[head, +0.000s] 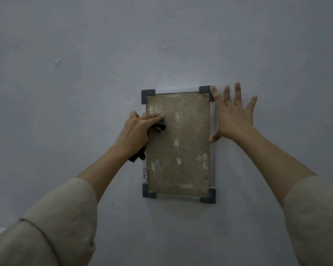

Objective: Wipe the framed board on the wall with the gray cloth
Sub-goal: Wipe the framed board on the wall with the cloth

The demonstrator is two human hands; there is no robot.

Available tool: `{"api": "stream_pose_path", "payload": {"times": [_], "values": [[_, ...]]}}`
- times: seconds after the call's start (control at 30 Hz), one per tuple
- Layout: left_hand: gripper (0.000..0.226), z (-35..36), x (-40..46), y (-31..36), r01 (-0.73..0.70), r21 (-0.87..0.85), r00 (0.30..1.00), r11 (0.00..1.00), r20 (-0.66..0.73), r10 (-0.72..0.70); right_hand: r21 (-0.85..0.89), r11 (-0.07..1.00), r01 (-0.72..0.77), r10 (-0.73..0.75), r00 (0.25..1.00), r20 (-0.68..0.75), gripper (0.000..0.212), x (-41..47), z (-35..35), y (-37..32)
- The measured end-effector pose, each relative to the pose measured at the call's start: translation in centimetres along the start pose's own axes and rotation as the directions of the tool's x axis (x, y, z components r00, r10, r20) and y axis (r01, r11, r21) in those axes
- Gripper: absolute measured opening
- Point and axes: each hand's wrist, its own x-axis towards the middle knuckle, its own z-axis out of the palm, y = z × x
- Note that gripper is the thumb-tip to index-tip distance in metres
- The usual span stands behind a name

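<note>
Wiping the board (178,144) on the wall.
My left hand (136,131) grips the gray cloth (158,128) against it; my right hand (232,114) is spread flat beside the frame, holding nothing.

Free: bare wall (85,54) in the upper and left of the frame.
Blocked: right hand (233,116) spread over the framed board's (181,146) right edge; left hand (136,131) at its left edge.

Rough matt cork-like board (181,143); soft gray cloth (158,128); matt wall (85,54).
</note>
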Motion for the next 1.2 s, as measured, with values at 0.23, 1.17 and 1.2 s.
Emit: {"api": "stream_pose_path", "payload": {"times": [0.23,1.17,1.2], "values": [[0.053,1.1,2.2,0.6,0.376,-0.114,0.899,0.92,-0.195,-0.392,0.005,1.0,0.005,-0.005,1.0,0.003,0.147,0.0,0.0,0.1],[0.051,-1.7,2.3,1.0,0.245,0.155,0.969,0.957,-0.041,-0.242,0.022,1.0,-0.014,0.013,1.0,0.025,0.146,-0.4,-0.4,0.0],[0.051,-1.5,1.7,1.4,0.214,0.167,0.977,0.963,-0.011,-0.215,0.025,1.0,-0.013,0.013,1.0,0.025,0.146,-0.4,-0.4,0.0]]}}
